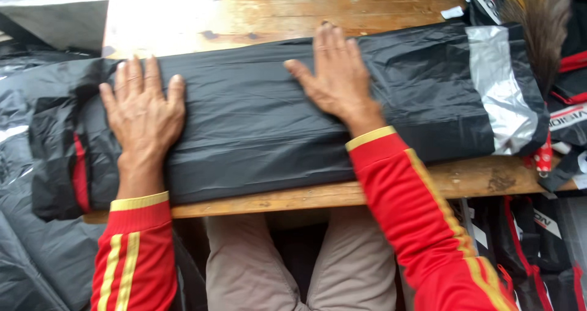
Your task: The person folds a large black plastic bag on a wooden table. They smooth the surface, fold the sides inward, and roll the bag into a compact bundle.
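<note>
My left hand (pixel 143 112) and right hand (pixel 335 79) press flat, fingers spread wide, on the black folded garment (pixel 257 128) across the wooden desk (pixel 275 5).

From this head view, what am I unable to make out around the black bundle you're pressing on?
- Inside the black folded bundle: its own outer layer covers whatever is folded in.
- Surface under the left hand and right hand: the flat palms hide it.
- Bundle's left end: it hangs past the wooden table edge into dark plastic sheeting.
- Silver band end: partly hidden by the brush bristles.
- Table's far-left top: washed out by glare.
</note>
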